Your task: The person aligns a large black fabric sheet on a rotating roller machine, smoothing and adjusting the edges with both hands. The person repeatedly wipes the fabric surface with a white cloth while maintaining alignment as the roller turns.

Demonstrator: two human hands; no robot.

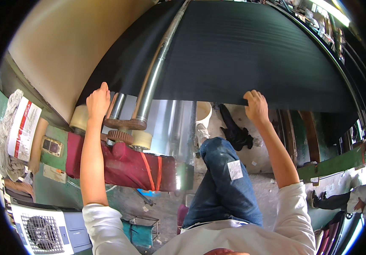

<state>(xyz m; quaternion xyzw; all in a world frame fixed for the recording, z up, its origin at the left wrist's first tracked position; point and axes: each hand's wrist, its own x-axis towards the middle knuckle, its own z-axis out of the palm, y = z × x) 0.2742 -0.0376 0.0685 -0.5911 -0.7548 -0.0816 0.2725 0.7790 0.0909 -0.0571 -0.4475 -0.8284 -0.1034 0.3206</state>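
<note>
Both hands gripping dark sheet (251, 51) edge, left hand (98, 101) beside steel roller (153, 76), right hand (256, 106) farther along.

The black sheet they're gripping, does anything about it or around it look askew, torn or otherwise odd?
Nothing stands out. The black sheet lies smooth and untorn, with the left hand and right hand gripping its near edge. A crumpled black rag lies on the floor below.

A white sack (23, 127) with a red stripe lies at the far left, rumpled against a pale bundle. A small white rectangular label (235, 169) sits on the blue jeans at centre. Near the left, a pale paper sheet (54, 173) lies on the green surface.
</note>
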